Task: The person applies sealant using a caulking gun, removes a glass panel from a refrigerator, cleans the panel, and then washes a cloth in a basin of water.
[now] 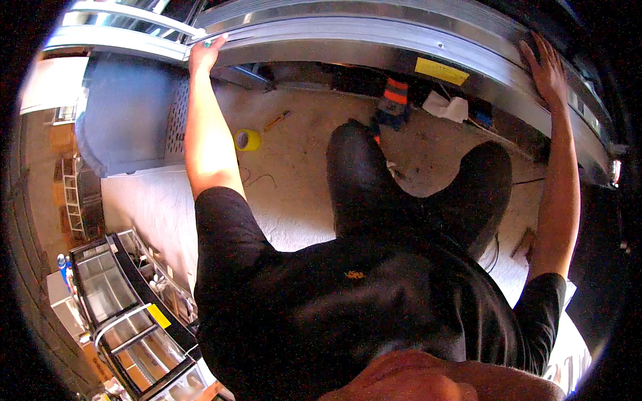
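A long metal cabinet (pixel 374 37) with a silvery rail along its edge spans the top of the view. My left hand (pixel 206 55) is closed on the left part of this rail, close to where a white frame bar (pixel 144 19) meets it. A small teal spot shows at its fingers, too small to name. Far to the right, my right hand (pixel 548 73) rests on the cabinet with its fingers stretched out and somewhat apart, holding nothing. A yellow label (pixel 441 71) is stuck on the cabinet's near side.
Below the cabinet lie a yellow tape roll (pixel 247 140), a crumpled white sheet (pixel 445 107) and an orange-and-dark object (pixel 394 100). A grey panel (pixel 127 110) stands at left. A glass-fronted display case (pixel 127 314) is at lower left, with a ladder (pixel 71 194) beyond.
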Tool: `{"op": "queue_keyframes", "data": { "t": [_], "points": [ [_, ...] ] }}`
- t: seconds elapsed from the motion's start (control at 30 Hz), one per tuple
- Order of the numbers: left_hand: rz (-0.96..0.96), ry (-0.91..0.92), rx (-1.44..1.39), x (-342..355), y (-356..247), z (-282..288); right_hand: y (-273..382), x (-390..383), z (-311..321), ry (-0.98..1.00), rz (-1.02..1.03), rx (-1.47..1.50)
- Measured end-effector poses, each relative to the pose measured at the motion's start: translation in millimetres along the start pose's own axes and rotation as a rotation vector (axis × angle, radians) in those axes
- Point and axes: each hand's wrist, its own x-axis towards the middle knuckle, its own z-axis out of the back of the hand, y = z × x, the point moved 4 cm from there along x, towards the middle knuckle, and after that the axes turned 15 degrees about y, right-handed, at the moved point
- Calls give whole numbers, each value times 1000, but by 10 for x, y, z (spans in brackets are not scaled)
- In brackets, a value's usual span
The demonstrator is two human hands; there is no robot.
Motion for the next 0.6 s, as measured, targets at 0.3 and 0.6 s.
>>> {"op": "queue_keyframes", "data": {
  "t": [0.3,0.6],
  "points": [
    [-89,180,-134,240,-132,-149,-39,24,-15,-72,-26,37],
    [94,338,-442,-110,-301,26,32,40,114,-68,-36,111]
  ]
}}
